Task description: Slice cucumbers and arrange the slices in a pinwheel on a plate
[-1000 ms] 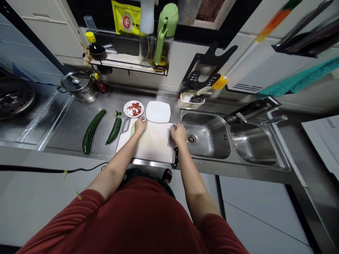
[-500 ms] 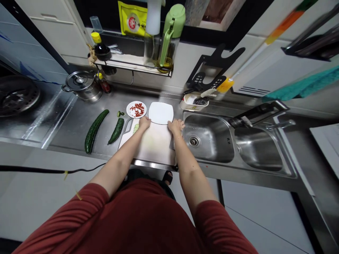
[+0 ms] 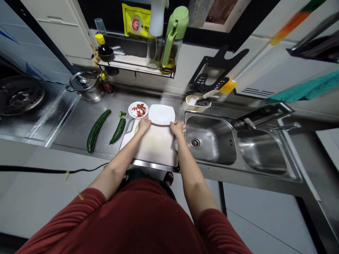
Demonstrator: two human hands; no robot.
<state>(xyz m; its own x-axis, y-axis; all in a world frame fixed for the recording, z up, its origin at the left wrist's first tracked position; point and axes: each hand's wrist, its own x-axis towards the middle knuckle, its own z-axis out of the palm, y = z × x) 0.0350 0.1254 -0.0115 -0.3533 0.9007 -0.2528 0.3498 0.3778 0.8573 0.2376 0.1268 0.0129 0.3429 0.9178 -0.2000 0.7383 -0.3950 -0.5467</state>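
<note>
A white rounded-square plate (image 3: 161,113) is at the far edge of the white cutting board (image 3: 155,150). My left hand (image 3: 144,124) pinches its near left corner, fingers closed. At the near right corner my right hand (image 3: 178,127) grips it between thumb and fingers. Pale green cucumber slices (image 3: 136,129) lie on the board, partly hidden by my left hand. Under my right forearm shows part of a grey knife blade (image 3: 174,144). Left of the board lie a cut cucumber (image 3: 118,131) and a whole cucumber (image 3: 97,130).
Chopped red pieces fill a round white plate (image 3: 130,112), with cucumber ends (image 3: 122,114) beside it. A double steel sink (image 3: 212,141) is to the right, a lidded pot (image 3: 86,86) at the back left. Above the counter hangs a shelf (image 3: 132,66) with bottles.
The whole view has shifted a little, so things appear slightly farther right. Both hands stay on the plate's near corners, and its near edge seems slightly raised.
</note>
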